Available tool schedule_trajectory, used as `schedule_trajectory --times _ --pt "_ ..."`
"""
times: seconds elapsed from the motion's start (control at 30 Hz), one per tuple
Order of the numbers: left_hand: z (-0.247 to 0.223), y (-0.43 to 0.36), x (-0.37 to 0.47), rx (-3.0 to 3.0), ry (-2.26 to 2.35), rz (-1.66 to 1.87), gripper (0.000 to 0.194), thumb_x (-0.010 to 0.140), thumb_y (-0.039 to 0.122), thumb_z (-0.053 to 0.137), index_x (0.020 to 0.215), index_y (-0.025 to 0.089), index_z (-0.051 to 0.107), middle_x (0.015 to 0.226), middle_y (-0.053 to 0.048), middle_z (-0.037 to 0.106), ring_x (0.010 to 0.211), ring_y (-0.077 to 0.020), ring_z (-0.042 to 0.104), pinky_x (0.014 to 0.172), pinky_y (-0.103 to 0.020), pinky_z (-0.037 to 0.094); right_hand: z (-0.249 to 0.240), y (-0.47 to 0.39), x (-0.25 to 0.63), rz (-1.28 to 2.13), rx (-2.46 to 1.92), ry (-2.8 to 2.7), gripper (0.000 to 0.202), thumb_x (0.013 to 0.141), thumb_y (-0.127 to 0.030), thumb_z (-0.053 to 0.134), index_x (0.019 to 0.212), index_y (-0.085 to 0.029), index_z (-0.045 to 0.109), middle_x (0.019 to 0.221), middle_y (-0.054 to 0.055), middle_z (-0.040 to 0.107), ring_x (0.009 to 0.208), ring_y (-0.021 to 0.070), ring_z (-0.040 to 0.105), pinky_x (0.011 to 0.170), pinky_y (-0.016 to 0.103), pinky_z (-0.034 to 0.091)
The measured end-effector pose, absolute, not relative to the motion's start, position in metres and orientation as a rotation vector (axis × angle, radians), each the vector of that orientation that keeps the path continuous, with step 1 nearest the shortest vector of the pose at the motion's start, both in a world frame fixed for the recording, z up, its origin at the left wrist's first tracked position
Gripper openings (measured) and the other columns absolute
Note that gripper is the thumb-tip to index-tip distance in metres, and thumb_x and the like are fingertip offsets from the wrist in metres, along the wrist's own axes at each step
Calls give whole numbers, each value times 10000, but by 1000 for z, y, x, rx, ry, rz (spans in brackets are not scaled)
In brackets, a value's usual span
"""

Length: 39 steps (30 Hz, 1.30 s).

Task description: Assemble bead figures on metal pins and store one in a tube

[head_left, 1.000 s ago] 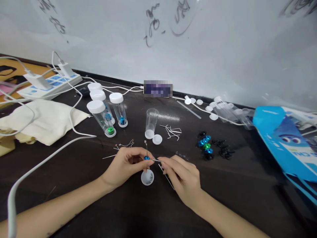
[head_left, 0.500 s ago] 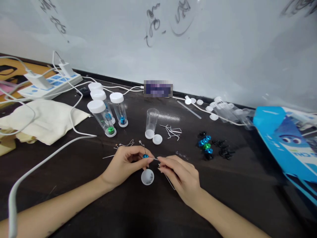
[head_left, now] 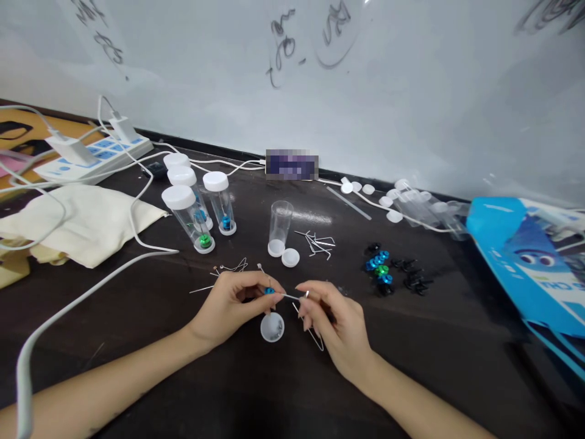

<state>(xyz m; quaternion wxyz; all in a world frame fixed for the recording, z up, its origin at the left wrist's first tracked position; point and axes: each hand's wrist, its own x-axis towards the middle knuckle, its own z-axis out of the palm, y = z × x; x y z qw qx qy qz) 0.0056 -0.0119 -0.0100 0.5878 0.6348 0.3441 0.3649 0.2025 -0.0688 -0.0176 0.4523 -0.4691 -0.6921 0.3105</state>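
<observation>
My left hand [head_left: 244, 299] pinches a small blue metal collar [head_left: 269, 291] between thumb and fingers. A thin wire with a small end piece rises from the collar. In my right hand [head_left: 336, 314], the fingers are closed on the bent end of a hex key [head_left: 291, 297], whose long arm reaches to the collar. Just below my left fingertips is a small white cap [head_left: 272, 327] with tiny dark pieces in it. A bent metal wire [head_left: 316, 338] lies under my right hand, partly hidden by it.
Capped clear tubes [head_left: 187, 213] stand at left, and an uncapped tube [head_left: 280, 228] is mid-table beside a white cap [head_left: 290, 257]. Several hex keys [head_left: 317, 242] lie behind my right hand. Blue, green and black parts [head_left: 381, 268] are at right. A white cable [head_left: 55, 305] crosses the left.
My right hand has shifted slightly right and its fingers have loosened around the hex key, showing more of it. My left hand stays nearly still with the blue collar.
</observation>
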Motion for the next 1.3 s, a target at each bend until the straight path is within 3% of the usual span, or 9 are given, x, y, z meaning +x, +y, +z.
schedule_trajectory --times 0.1,0.2,0.53,0.73,0.97,1.3 --pt "-10 -10 6 1386 795 858 103 791 216 716 820 119 737 750 -57 718 562 -105 611 559 -201 518 -16 -67 203 471 -1153 -1804 118 914 -124 597 981 -201 654 905 33 607 743 133 626 663 261 495" --pt "-10 -11 7 1334 775 840 99 777 208 728 816 118 740 695 -39 699 548 -96 602 553 -188 510 -16 -66 204 336 -1128 -1833 165 921 -67 558 960 -183 670 1032 71 598 815 144 634 722 270 501" --pt "-9 -12 7 1303 787 839 84 754 177 747 818 123 753 681 -29 711 541 -89 615 561 -174 515 -15 -67 205 361 -1088 -1900 121 922 -75 557 923 -163 640 761 29 638 664 143 599 607 273 470" --pt "-5 -10 9 1161 742 829 124 745 92 728 859 125 764 593 -12 715 535 -95 649 589 -165 535 -17 -68 204 304 -1101 -1866 100 902 -78 590 905 -166 639 745 27 652 646 142 611 585 271 464" --pt "-9 -10 8 1069 678 780 114 793 128 699 892 115 753 715 -49 755 553 -102 671 600 -182 550 -18 -70 204 288 -1099 -1865 108 906 -94 580 910 -181 645 745 31 669 650 155 620 588 286 487" --pt "-11 -10 7 1080 674 730 126 810 148 684 912 109 748 672 -44 736 551 -115 659 589 -203 545 -17 -70 204 290 -1067 -1875 112 903 -89 591 925 -184 647 749 34 682 656 159 634 592 290 506"
